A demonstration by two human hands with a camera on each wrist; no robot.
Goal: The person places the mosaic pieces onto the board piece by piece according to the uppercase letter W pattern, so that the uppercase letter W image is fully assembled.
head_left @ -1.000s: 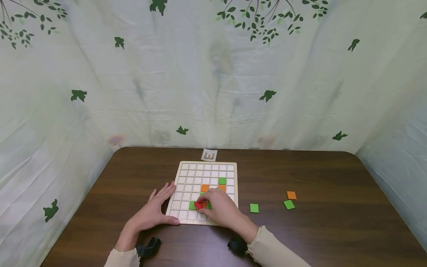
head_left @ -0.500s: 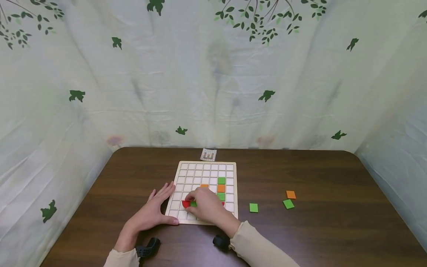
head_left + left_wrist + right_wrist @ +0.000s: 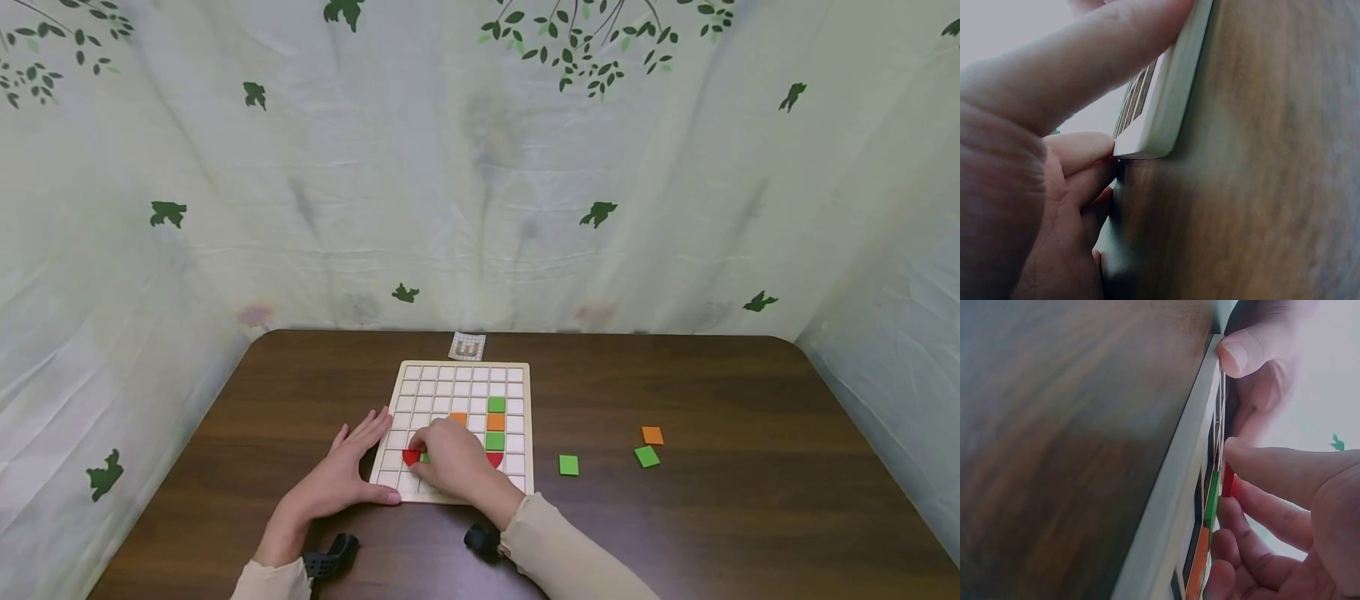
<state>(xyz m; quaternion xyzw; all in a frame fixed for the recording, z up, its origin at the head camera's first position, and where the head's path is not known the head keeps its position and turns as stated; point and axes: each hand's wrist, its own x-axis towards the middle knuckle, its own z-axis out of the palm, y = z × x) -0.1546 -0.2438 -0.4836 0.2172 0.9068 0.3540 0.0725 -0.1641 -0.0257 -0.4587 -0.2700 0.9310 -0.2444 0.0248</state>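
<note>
My right hand pinches a red tile with a rounded edge between thumb and fingers, over the lower left of a white gridded board. In the right wrist view the red tile stands beside a green tile set in the grid. My left hand rests at the board's left edge, its thumb along the front corner and fingers extended. On the board's right a green, an orange, another green and a red half-round tile form a column. My right hand hides other tiles.
Right of the board lie a loose green tile, a second green tile and an orange tile. A small card with a printed grid pattern lies behind the board on the brown table.
My right hand has moved left across the board with the red tile, from the middle of the lower row toward its left side. The left hand has stayed in place.
</note>
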